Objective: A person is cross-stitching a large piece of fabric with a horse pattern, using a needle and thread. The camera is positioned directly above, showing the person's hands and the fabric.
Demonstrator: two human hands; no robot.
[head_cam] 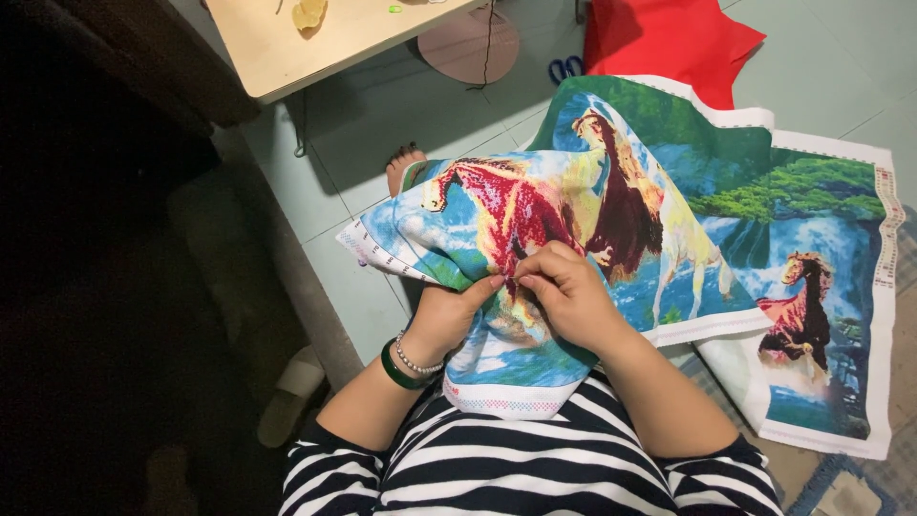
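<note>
A large horse-patterned embroidery cloth drapes from the person's lap onto the tiled floor. The left hand bunches it taut from beneath, grip closed on fabric, so the right hand can pinch narrowly at a stitch, needle too small to tell.

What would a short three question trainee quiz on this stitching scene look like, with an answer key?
1. True or false: both hands meet on the horse-print cloth.
2. Which wrist bears the green bangle and bead bracelet?
3. What lies on the floor by the red fabric: A) scissors, B) a cup, C) a book?

Key:
1. True: the left hand and right hand pinch it together.
2. The left.
3. A: blue-handled scissors.
</note>
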